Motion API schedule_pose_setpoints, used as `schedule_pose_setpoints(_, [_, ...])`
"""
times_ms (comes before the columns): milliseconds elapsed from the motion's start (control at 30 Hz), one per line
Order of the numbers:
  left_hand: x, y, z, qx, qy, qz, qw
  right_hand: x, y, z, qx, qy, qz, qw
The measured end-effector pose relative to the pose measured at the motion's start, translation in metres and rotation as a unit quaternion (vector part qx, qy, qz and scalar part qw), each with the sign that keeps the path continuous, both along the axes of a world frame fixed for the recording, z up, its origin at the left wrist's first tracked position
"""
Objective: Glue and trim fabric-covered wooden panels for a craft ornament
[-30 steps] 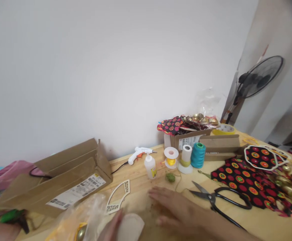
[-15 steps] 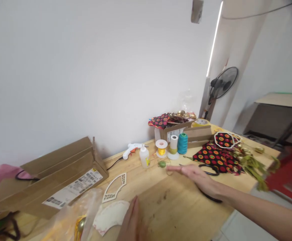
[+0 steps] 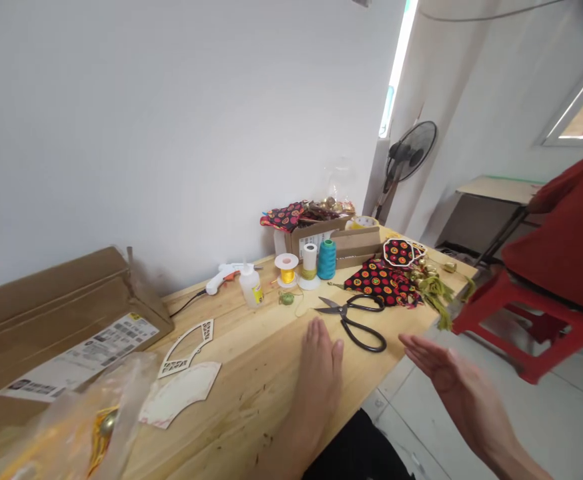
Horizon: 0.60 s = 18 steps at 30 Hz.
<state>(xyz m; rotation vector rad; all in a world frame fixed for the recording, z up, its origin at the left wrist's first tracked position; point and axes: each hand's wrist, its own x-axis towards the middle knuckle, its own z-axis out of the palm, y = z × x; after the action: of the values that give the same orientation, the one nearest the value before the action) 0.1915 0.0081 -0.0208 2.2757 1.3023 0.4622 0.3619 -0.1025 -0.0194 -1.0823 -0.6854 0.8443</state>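
Observation:
My left hand (image 3: 320, 363) is over the wooden table with its fingers stretched out together, holding nothing. Just beyond its fingertips lie black-handled scissors (image 3: 342, 311), their blades slightly apart. My right hand (image 3: 444, 373) is past the table's front edge, above the floor, empty, its fingers straight. To the left on the table are an openwork fan-shaped frame (image 3: 202, 331) and a plain white fan-shaped piece (image 3: 184, 393). A small bundle of green thread (image 3: 286, 299) lies behind the scissors. Patterned black-and-red fabric (image 3: 379, 281) with green tassels (image 3: 436, 293) rests at the right end.
Along the wall stand a glue gun (image 3: 221, 278), a glue bottle (image 3: 251, 287), a yellow spool (image 3: 287, 270), a blue thread cone (image 3: 326, 260) and a filled box (image 3: 314, 233). A large cardboard box (image 3: 71, 300) and plastic bag (image 3: 121, 393) are at left. A red stool (image 3: 516, 320) stands right.
My view has turned right. My right hand has moved off the table past its edge, uncovering the scissors. My left hand has moved rightward, toward the scissors.

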Motion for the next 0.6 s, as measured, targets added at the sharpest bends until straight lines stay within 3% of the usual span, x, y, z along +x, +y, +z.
schedule_pose_setpoints(100, [-0.019, -0.005, 0.002, -0.001, -0.031, 0.035, 0.999, -0.003, 0.001, -0.004, -0.015, 0.006, -0.026, 1.0])
schedule_pose_setpoints(200, [-0.072, 0.002, -0.017, 0.082, -0.038, 0.139, 0.986, -0.004, 0.004, -0.01, -0.038, 0.018, -0.082, 0.996])
schedule_pose_setpoints(233, [-0.088, 0.006, -0.024, 0.121, -0.035, 0.124, 0.984, -0.004, 0.006, -0.012, -0.047, 0.021, -0.097, 0.994])
schedule_pose_setpoints(300, [-0.103, 0.011, -0.037, 0.125, -0.019, 0.11, 0.986, -0.005, 0.011, -0.016, -0.049, 0.029, -0.118, 0.991])
schedule_pose_setpoints(367, [-0.093, 0.011, -0.039, 0.109, 0.045, 0.117, 0.986, -0.005, 0.017, -0.017, -0.031, 0.038, -0.129, 0.99])
schedule_pose_setpoints(433, [-0.065, 0.006, -0.033, 0.06, 0.06, 0.059, 0.995, -0.005, 0.019, -0.017, -0.019, 0.038, -0.133, 0.99])
schedule_pose_setpoints(567, [-0.006, -0.01, -0.01, -0.064, -0.011, -0.037, 0.997, 0.01, 0.002, -0.027, -0.081, -0.009, -0.138, 0.987])
schedule_pose_setpoints(600, [0.003, -0.013, -0.006, -0.077, -0.056, -0.024, 0.995, 0.017, -0.005, -0.033, -0.092, -0.03, -0.14, 0.985])
